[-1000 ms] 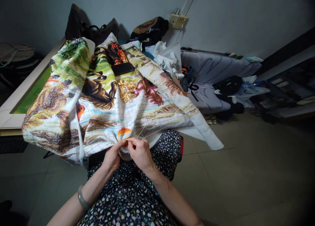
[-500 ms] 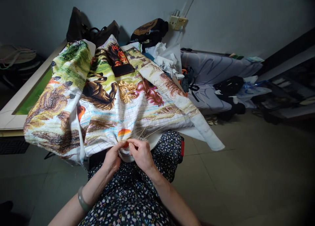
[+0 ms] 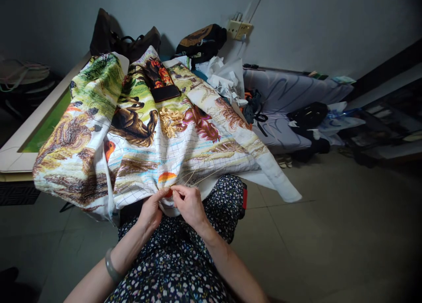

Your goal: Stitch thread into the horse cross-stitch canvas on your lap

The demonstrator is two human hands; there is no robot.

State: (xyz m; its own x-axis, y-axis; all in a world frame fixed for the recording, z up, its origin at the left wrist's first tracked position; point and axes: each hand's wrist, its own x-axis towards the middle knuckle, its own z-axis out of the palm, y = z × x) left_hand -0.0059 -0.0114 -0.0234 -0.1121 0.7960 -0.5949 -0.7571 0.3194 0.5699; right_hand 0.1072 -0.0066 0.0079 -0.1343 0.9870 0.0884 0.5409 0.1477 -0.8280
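Cloth [image 3: 141,164], long rolled edge [image 3: 252,144] diag. to near R; L hand [image 3: 152,211] grip on cloth, R hand [image 3: 189,205] pinched closed

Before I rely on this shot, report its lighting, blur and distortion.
Head view: the cross-stitch canvas is brightest, its folds shaded; head view: the dark handbag shadows the wall behind; head view: the far-right shelf is dim, smeared, apparently stretched; head view: the fingertips' meeting point lacks detail.

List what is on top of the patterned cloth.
A dark phone and what looks like a tan thread bundle lie on the patterned cloth; whatever is beneath them is covered.
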